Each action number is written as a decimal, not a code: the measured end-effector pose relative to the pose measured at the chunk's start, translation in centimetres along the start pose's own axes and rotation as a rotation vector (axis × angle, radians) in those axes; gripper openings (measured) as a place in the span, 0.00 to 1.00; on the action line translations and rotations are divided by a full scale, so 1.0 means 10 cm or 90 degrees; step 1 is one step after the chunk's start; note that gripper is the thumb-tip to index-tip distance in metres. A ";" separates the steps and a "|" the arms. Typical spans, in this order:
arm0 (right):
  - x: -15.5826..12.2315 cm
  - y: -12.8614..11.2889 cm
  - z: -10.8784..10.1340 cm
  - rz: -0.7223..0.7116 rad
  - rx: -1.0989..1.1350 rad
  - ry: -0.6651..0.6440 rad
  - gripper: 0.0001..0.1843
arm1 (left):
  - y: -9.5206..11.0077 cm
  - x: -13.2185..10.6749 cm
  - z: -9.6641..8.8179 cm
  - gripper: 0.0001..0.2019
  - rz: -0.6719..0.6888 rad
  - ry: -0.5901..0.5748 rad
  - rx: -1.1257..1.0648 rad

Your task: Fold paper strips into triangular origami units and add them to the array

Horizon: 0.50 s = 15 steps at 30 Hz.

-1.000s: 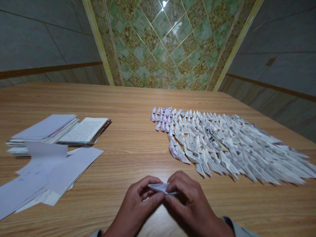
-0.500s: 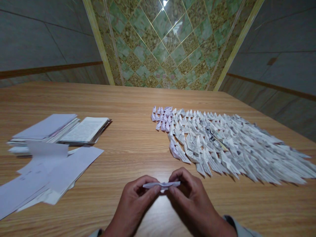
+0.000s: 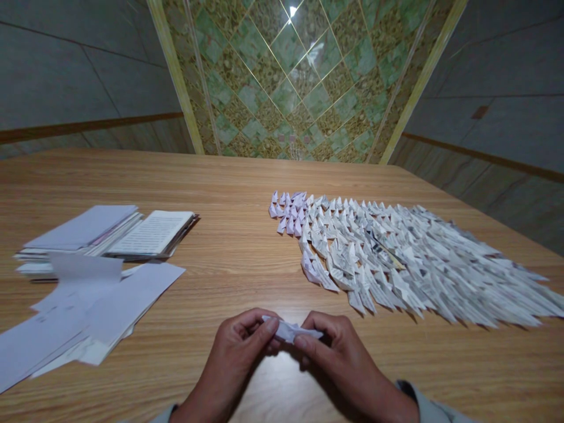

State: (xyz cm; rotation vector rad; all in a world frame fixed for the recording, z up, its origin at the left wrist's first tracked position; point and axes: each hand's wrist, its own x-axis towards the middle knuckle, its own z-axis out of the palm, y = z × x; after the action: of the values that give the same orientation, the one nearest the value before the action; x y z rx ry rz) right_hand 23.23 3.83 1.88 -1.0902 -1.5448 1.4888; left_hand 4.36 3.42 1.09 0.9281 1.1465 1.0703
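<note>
Both hands pinch a small piece of folded paper (image 3: 293,330) from opposite ends, held together and nearly touching, just above the wooden table (image 3: 247,276). The left hand (image 3: 233,352) presses its thumb down on the paper's left end, with its fingers curled behind. The right hand (image 3: 343,358) holds the other end between thumb and fingers.

Half a second ago the paper was a thin, flat strip held level between the fingertips. Now it slopes down to the right and its middle has swelled open, so the fold looks spread rather than pressed flat. The hands have also dropped a little lower in view and drawn nearer each other.

The paper stays in the hands, off the table and apart from everything else. Rows of folded paper boats (image 3: 409,264), made from printed sheets, cover the right of the table, with a small block of lilac boats (image 3: 288,211) at their far left corner. The nearest boats lie beyond the right hand, not touching it. To the left are a stack of pale lilac sheets (image 3: 81,228), an open booklet (image 3: 152,232) of printed text and some loose white sheets (image 3: 92,311).
</note>
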 end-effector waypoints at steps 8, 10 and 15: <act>0.03 0.01 0.00 -0.023 0.033 -0.036 0.27 | -0.01 0.02 -0.04 0.20 0.019 0.060 -0.025; 0.04 0.00 0.00 -0.028 0.021 -0.032 0.27 | 0.00 0.02 -0.04 0.20 0.037 0.070 -0.002; 0.03 0.00 0.01 -0.042 -0.038 -0.022 0.30 | 0.07 -0.01 0.01 0.15 0.059 0.073 0.022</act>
State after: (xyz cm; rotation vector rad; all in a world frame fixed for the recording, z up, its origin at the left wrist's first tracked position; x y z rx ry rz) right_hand 22.99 4.08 1.84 -1.0415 -1.6427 1.4315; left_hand 4.29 3.53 1.80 0.9645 1.2298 1.1945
